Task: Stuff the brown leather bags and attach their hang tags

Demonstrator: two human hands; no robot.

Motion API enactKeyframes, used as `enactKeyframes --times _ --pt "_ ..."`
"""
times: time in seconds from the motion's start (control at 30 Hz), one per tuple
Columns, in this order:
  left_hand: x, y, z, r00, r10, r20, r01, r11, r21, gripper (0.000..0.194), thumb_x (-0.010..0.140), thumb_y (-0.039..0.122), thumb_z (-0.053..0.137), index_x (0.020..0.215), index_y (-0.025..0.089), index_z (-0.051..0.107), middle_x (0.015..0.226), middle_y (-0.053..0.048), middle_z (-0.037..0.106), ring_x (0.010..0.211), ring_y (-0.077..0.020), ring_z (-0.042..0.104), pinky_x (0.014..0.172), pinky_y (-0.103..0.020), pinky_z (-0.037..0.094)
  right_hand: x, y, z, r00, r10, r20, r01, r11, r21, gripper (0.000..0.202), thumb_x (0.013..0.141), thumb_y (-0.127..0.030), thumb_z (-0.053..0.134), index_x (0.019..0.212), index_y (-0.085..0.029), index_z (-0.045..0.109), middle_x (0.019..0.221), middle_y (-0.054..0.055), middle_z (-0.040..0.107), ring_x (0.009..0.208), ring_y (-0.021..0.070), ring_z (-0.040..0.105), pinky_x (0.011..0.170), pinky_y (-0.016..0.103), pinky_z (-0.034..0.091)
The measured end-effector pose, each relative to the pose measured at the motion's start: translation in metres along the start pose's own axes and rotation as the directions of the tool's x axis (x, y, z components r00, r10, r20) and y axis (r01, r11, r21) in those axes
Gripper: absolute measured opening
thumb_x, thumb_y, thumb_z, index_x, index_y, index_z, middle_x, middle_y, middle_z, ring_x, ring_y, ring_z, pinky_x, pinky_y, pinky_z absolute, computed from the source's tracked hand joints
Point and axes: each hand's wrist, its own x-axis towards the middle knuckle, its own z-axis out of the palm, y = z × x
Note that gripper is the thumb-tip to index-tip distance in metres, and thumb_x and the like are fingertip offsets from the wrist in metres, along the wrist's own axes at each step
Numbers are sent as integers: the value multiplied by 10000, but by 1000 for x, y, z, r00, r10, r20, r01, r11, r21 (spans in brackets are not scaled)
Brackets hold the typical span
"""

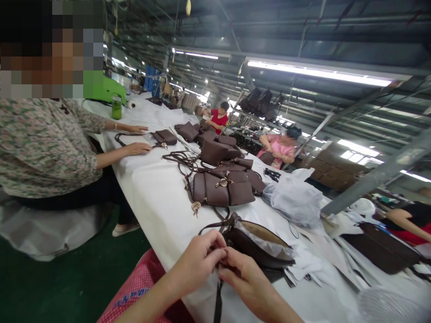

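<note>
My left hand (206,253) and my right hand (244,271) meet at the fingertips in front of me, both closed around a dark brown strap (218,300). The strap's end hangs down below my fingers, and the part between them is mostly hidden. Just beyond my hands an open dark brown handbag (259,244) lies on the white-covered table (151,193). Its tan lining shows, with pale wrapping inside. Farther up, several brown handbags (212,190) with gold charms (196,207) and straps lie piled.
A co-worker (50,143) sits at the left, hands by a small brown bag (164,137). Clear plastic bags (292,195) lie right of the pile. A slanting metal post (377,166) crosses the right side. A green bottle (116,106) stands far left.
</note>
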Motion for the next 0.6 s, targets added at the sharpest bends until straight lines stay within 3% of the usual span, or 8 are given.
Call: enactKeyframes --times 0.1,0.2,0.27,0.37,0.43,0.5,0.53,0.6 --pt "30 -6 -2 997 -48 -59 42 995 -91 162 784 186 486 866 160 623 719 6 589 635 -128 528 623 -235 405 -2 -4 -19 1000 5 -1 -5 999 -46 207 823 -334 578 703 -169 615 756 22 601 773 177 536 724 276 435" --pt "58 -11 5 1000 -24 4 25 995 -97 164 705 176 578 838 150 671 793 -9 643 733 -149 549 683 -243 411 -5 -8 -36 995 95 -13 -93 991 99 285 824 -447 597 794 -171 661 693 13 596 720 167 568 727 290 462" --pt "72 -15 14 1000 -12 -6 11 988 -155 141 655 186 648 788 151 676 762 5 641 723 -146 538 666 -236 403 -7 -10 -43 986 164 5 -161 961 225 343 813 -506 607 895 -178 666 615 -29 526 578 128 536 667 298 491" --pt "83 -26 26 988 -113 -105 55 894 -444 113 587 127 679 692 143 639 643 33 584 635 -112 494 606 -214 377 -4 -10 -48 975 215 54 -222 940 258 451 804 -611 574 892 -173 634 530 -92 361 385 65 347 462 244 446" --pt "84 -35 28 976 -186 -111 78 779 -622 114 582 115 675 668 140 605 621 39 558 595 -90 478 588 -203 376 2 -10 -51 977 209 40 -212 972 97 501 824 -658 504 838 -171 620 514 -100 286 372 57 251 372 191 309" --pt "82 -44 25 971 -217 -96 88 707 -702 135 609 154 686 699 139 587 668 25 573 605 -85 508 619 -205 415 9 -12 -55 990 137 -13 -137 972 -192 476 879 -607 447 751 -178 610 520 -73 328 423 76 308 402 193 268" --pt "80 -48 23 972 -220 -87 91 689 -719 148 630 180 693 718 138 583 700 12 587 625 -88 532 648 -213 441 13 -15 -57 997 72 -34 -80 928 -365 448 911 -542 430 711 -181 603 536 -51 394 469 92 374 444 204 295" --pt "74 -54 19 974 -221 -45 106 627 -772 173 655 195 720 747 132 587 748 -11 609 663 -97 570 697 -229 478 20 -24 -59 998 -49 -42 7 732 -682 385 950 -394 414 694 -188 614 627 -1 566 600 134 515 558 229 363"
